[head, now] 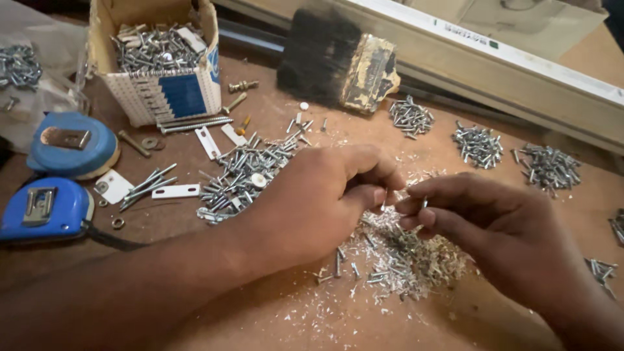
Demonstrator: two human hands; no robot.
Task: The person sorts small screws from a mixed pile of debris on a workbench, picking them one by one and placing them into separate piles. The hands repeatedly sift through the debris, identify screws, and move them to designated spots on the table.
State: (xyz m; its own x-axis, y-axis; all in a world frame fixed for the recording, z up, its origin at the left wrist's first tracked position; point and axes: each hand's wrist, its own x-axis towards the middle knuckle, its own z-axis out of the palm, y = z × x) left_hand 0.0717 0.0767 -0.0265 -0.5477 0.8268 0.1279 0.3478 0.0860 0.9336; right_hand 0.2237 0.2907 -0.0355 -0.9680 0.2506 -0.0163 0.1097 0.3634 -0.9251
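While both hands meet over the brown counter (pixel 214 312), we see the left hand (pixel 325 195) curled, its fingers (pixel 374 194) pinched nearly closed at the tips; what sits between them we cannot tell. Right hand (pixel 494 221) has thumb and forefinger closed on a small screw (pixel 424 203), held just above the mixed pile of screws and sawdust (pixel 396 257) lying under both hands.

Left of the left hand lies a loose heap of longer screws and white plastic bits (pixel 244 172). Behind that stands an open cardboard box of fasteners (pixel 159 58), upright, with long screws lying at its base. Two blue tape measures (pixel 55 175) sit at the far left edge, one behind the other.

A wide black-bristled paintbrush (pixel 338 62) lies at the back of the counter, against a pale rail (pixel 520 71). Three small sorted screw piles (pixel 478 144) sit in a row along the back right, well apart from the hands.
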